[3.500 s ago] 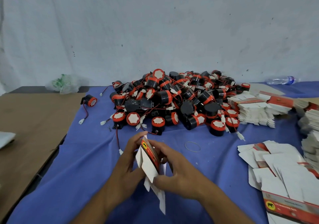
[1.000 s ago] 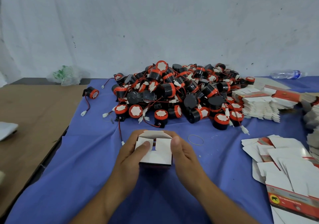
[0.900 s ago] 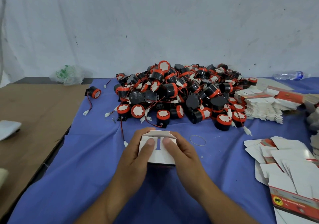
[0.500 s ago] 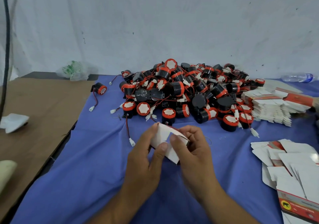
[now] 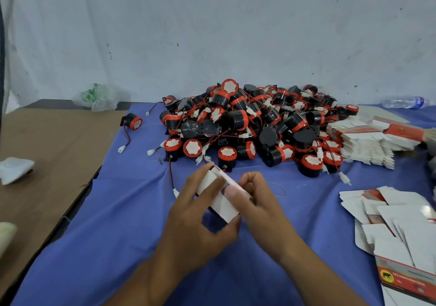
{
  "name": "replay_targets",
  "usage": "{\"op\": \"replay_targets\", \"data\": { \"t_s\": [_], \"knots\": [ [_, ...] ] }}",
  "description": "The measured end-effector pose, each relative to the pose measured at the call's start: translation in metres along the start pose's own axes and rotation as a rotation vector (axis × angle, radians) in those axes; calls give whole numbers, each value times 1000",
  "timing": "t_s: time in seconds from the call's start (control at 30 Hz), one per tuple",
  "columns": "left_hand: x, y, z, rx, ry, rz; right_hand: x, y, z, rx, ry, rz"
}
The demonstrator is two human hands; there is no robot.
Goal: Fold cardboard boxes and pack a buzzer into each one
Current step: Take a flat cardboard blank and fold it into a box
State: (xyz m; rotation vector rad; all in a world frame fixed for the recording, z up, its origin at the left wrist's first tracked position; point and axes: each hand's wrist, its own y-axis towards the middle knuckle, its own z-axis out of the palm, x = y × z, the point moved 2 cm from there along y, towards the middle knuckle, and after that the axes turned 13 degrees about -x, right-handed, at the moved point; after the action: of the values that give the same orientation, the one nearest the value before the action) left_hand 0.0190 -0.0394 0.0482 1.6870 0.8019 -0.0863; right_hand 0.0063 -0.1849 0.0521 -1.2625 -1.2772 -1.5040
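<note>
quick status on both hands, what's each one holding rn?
Left hand: closed on the white cardboard box, gripping its left side.
Right hand: closed on the same box, thumb pressing its top edge.

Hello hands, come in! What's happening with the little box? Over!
Left hand and right hand both gripping the white box, tilted, no buzzer inside yet. Buzzer pile waiting behind. Nothing blocking.

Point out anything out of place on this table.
One buzzer lies alone left of the buzzer pile, near the blue cloth's edge. A loose rubber band lies beside the right hand.
</note>
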Motion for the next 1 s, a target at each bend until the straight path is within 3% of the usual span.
{"op": "replay_targets", "data": {
  "t_s": [0.07,0.17,0.4,0.63,0.77,0.87,1.0],
  "knots": [
    [1,1,-1,23,61,25,-2,0,-2,35,-104,-19],
    [0,2,0,42,117,80,-5,-1,-2,102,37,42],
    [3,1,-1,56,-31,-16,-4,2,0,115,70,-2],
    [2,1,1,38,5,21,-3,6,-5,134,82,-5],
    [1,3,0,30,29,98,-5,2,-5,71,-172,-109],
    [0,2,-2,18,49,90,-4,0,-6,-19,-462,-323],
    [1,1,0,20,80,84,0,-1,-6,-31,-533,-430]
  ]
}}
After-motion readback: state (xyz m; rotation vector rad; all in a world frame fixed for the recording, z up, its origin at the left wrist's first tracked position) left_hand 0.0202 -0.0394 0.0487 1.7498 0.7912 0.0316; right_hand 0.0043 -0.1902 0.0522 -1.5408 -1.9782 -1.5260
